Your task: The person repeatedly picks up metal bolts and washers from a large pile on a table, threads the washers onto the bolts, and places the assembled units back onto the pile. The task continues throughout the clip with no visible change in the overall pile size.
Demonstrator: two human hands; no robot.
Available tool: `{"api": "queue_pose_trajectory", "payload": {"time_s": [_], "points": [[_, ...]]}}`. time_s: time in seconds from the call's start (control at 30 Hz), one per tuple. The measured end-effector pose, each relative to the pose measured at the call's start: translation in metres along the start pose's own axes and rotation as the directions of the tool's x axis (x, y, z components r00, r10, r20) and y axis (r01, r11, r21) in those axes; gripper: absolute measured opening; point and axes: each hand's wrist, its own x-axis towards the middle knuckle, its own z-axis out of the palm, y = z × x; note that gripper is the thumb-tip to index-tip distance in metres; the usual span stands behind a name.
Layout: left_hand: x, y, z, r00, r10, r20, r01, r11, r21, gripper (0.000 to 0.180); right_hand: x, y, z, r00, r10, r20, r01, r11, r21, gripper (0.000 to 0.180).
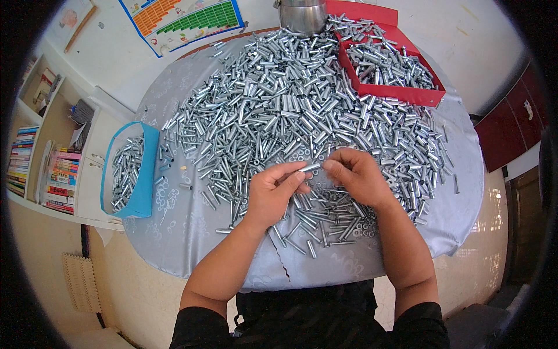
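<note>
Contact is made at a short metal sleeve (pixel 310 167), pinched above the desk's (pixel 192 232) near edge between closed left hand (pixel 278 192) fingers and closed right hand (pixel 356 174) fingers, its long axis running left-right between both.

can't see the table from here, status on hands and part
Left hand and right hand both pinch one small silver metal sleeve. Heap of loose silver sleeves crowds the grey tablecloth.
</note>
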Motion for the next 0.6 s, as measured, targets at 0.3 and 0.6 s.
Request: {"api": "queue_pose_trajectory", "payload": {"time_s": [0.3,0.6], "points": [[-0.001,0.005,0.002,1.000,-0.010,0.008,0.010,1.000,0.006,0.024,0.001,-0.004,0.005,0.997,0.004,-0.081,0.000,0.999,0.045,0.030],[-0.001,0.004,0.001,1.000,0.006,0.027,-0.007,1.000,0.016,0.023,0.000,-0.002,0.002,0.998,0.045,0.034,-0.046,0.999,0.008,0.025]]}}
